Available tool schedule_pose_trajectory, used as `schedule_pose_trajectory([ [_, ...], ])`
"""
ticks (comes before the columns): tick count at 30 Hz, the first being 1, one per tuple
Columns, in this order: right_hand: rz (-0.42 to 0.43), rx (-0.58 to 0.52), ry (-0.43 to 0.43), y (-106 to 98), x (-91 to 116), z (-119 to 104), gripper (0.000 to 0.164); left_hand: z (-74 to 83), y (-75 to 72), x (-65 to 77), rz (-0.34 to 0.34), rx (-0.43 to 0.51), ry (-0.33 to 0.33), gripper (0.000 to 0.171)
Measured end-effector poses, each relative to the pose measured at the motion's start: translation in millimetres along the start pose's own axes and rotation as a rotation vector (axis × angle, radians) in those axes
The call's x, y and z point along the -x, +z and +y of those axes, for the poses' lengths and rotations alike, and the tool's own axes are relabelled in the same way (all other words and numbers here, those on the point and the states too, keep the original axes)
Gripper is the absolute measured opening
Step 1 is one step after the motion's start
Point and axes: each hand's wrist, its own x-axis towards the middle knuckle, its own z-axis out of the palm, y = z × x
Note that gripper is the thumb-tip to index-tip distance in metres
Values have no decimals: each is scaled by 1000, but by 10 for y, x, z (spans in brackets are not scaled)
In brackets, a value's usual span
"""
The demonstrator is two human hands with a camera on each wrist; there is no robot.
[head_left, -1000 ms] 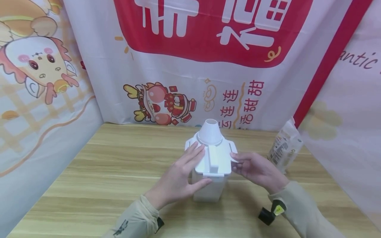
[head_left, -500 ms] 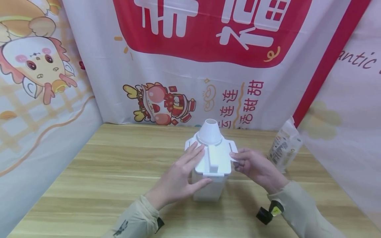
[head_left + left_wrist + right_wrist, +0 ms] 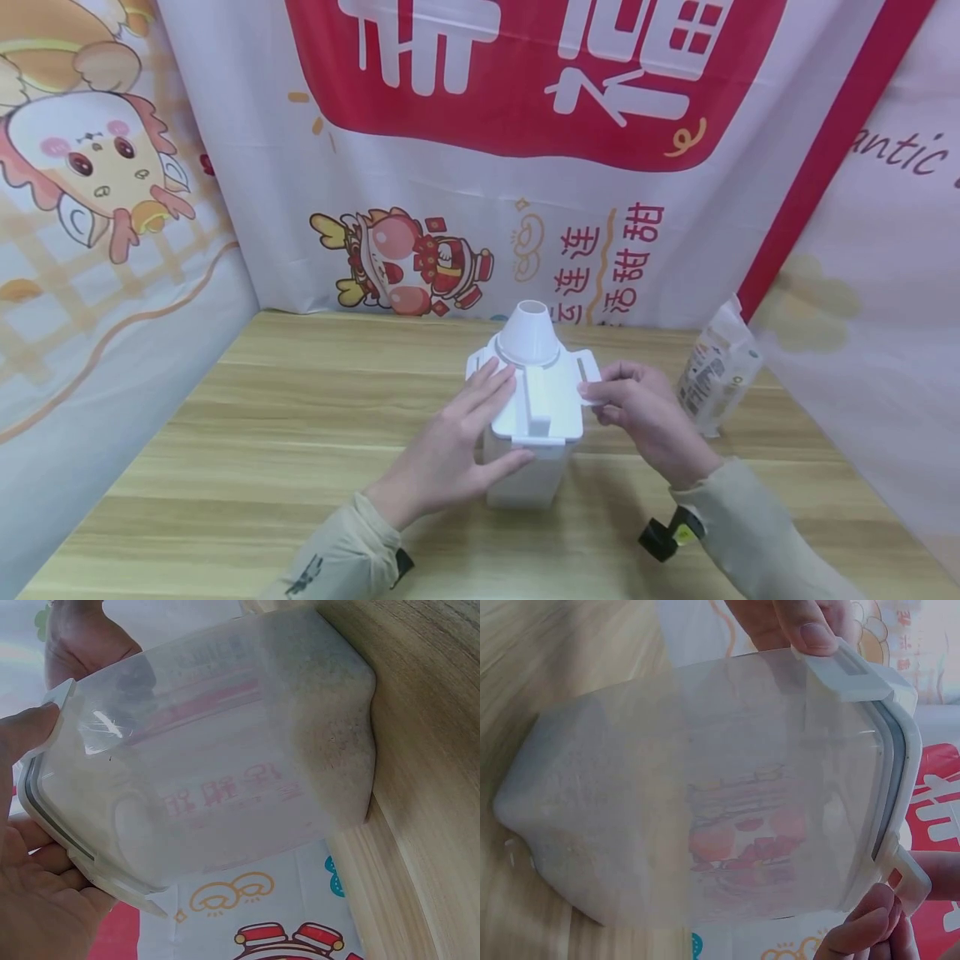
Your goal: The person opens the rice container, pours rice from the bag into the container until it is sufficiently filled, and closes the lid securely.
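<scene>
A translucent storage box (image 3: 202, 750) with a white lid (image 3: 551, 392) stands upright on the table, pale grains filling its lower part. From the lid rises a white cone-shaped cap (image 3: 529, 335). My left hand (image 3: 442, 450) lies over the lid's left side with fingers extended; its thumb (image 3: 816, 636) presses at the front latch (image 3: 844, 671). At the lid's right side, my right hand (image 3: 647, 412) pinches the right latch (image 3: 909, 881) between thumb and index finger. That latch is swung outward. The opposite latch (image 3: 474, 362) also sticks out.
A white printed packet (image 3: 720, 367) stands at the right rear of the wooden table (image 3: 300, 433). Printed cloth (image 3: 420, 175) hangs behind the table and along both sides. A black wrist camera (image 3: 660, 537) sits below my right sleeve.
My right hand has turned at the wrist, its knuckles rising slightly, while holding the right latch. The box and my left hand stay where they were.
</scene>
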Motion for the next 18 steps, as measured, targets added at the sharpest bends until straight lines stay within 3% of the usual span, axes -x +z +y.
schedule_pose_trajectory([
  [7, 67, 90, -4, 13, 9, -39, 25, -7, -4, -1, -2, 0, 4, 80],
  [18, 37, 87, -16, -14, 2, -17, 24, -1, -19, 1, -27, 8, -25, 81],
])
